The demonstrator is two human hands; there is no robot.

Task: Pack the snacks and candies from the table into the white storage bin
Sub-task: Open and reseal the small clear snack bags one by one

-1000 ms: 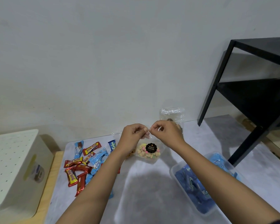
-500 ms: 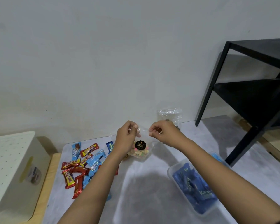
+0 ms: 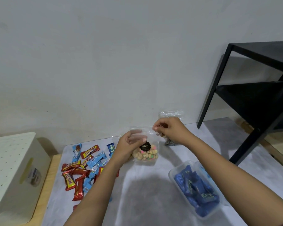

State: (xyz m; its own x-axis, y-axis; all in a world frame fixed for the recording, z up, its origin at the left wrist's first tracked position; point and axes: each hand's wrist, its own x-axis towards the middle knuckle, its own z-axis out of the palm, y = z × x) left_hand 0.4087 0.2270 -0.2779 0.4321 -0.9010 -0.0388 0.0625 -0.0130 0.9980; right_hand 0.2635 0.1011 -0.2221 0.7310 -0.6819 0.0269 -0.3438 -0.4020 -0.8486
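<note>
Biscuit bag (image 3: 145, 154) was just under both hands. Right hand (image 3: 170, 130) pinched its top edge, left hand (image 3: 129, 144) curled round its side. White bin (image 3: 11, 168) sat far left, nearer the left hand.

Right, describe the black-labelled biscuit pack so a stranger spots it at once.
On the grey table, look near the wall, between the pile of red and blue bars and the tub of dark blue packets. The clear biscuit pack is there, its top pinched by the right hand; it alone shows pale, colour-topped biscuits under a round black label.
</note>
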